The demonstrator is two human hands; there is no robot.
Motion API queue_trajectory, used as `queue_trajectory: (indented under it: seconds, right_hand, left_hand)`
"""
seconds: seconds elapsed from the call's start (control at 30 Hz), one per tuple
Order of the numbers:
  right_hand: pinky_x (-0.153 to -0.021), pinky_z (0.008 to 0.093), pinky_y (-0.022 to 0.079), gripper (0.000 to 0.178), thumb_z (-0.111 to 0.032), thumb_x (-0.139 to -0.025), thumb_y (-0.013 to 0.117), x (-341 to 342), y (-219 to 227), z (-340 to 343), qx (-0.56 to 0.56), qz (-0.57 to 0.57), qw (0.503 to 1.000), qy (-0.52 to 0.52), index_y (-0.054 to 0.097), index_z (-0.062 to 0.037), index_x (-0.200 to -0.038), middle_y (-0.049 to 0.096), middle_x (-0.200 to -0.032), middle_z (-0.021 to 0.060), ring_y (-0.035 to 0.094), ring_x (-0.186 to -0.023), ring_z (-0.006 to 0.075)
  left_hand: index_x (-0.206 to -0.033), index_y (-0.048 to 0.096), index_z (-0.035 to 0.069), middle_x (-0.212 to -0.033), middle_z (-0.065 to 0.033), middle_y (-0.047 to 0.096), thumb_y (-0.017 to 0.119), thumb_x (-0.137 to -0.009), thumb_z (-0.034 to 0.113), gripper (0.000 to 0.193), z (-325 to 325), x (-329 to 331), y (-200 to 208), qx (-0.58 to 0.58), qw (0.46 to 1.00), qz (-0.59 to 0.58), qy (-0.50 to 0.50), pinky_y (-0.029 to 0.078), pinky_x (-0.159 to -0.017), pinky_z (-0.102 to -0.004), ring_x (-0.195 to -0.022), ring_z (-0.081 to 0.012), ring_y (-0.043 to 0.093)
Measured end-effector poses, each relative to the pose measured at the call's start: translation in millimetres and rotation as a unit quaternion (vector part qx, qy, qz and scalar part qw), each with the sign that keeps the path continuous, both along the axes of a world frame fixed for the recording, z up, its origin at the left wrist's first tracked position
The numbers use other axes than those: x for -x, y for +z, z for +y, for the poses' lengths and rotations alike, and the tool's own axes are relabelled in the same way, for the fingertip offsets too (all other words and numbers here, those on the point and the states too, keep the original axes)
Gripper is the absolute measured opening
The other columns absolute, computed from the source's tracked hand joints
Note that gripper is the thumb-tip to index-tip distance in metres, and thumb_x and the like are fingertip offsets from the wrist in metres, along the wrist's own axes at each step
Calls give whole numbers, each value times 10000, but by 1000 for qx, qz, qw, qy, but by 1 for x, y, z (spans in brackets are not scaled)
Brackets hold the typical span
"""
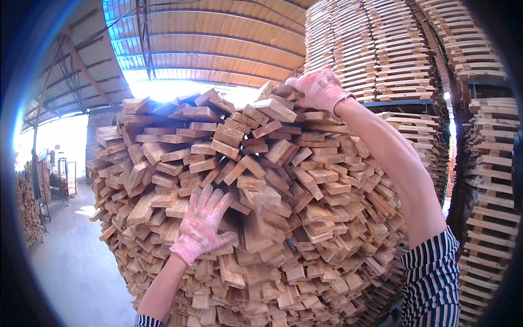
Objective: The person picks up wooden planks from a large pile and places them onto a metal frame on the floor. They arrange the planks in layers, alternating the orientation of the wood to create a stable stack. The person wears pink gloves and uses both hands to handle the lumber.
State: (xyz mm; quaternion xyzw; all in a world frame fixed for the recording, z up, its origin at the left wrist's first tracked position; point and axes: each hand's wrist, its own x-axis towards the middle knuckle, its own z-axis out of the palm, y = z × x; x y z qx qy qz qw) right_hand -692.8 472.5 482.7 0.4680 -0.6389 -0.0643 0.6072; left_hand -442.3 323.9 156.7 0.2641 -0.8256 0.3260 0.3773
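Observation:
A tall heap of short wooden boards (pixel 272 180) fills the middle of the head view, board ends facing me. My left hand (pixel 202 224), in a pink-and-white knit glove, lies flat with fingers spread against board ends at mid height of the heap. My right hand (pixel 318 88), gloved the same way, reaches up to the top of the heap and curls over the end of a board (pixel 283 91) there. My right forearm is bare, with a striped sleeve rolled near the elbow.
Tall stacks of wooden pallets (pixel 392 49) rise behind and to the right, with more at the far right (pixel 490 180). A curved corrugated roof (pixel 218 38) spans overhead. A concrete floor (pixel 76 261) runs along the left toward metal racks (pixel 60 180) and more wood.

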Motion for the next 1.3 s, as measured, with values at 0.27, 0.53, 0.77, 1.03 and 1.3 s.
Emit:
queue_trajectory:
  seconds: [0.27, 0.53, 0.77, 1.03, 1.3]
  right_hand:
    - [-905, 422, 594, 600, -538, -885, 749, -20, 105, 111, -22, -12, 984, 175, 679, -118, -1307, 765, -1111, 94, 742, -1013, 278]
    - [-791, 451, 589, 613, -527, -840, 756, -77, -45, 225, 80, 139, 968, 191, 686, -89, -1265, 763, -964, 124, 752, -922, 305]
    - [-886, 414, 587, 595, -348, -857, 813, -64, -175, 228, 150, -99, 971, 160, 618, -89, -1355, 725, -1109, 124, 715, -1052, 287]
    - [-887, 331, 588, 855, -333, -910, 824, 23, -207, 194, -55, -685, 455, 567, 363, -19, -1558, 645, -1259, 152, 651, -1086, 207]
    - [-720, 300, 645, 858, -99, -919, 772, 50, -239, 202, -45, -727, 298, 617, 285, -106, -1625, 659, -1185, 143, 688, -901, 197]
  left_hand:
    - [-1510, 493, 66, -1483, -199, 541, 825, -745, 557, 967, 8, 4, -1, -3, 996, 47, -74, 176, -1287, -572, -1493, -397, 382]
    - [-1604, 325, -15, -1560, -222, 455, 640, -975, 463, 851, 136, 71, 74, -327, 606, 340, -641, 375, -1200, -436, -1429, -316, 469]
    - [-1453, 494, 81, -1320, -173, 607, 610, -930, 727, 839, 184, 148, 183, -572, 227, 233, -753, 521, -1045, -513, -1216, -327, 614]
    - [-1432, 455, -43, -1166, -227, 677, 749, -870, 319, 730, 160, 151, 160, -570, 370, 287, -675, 639, -932, -462, -1018, -358, 729]
    - [-1280, 577, -50, -1043, -159, 710, 808, -872, 264, 564, 181, 135, 92, -597, 499, 239, -580, 658, -848, -379, -944, -267, 733]
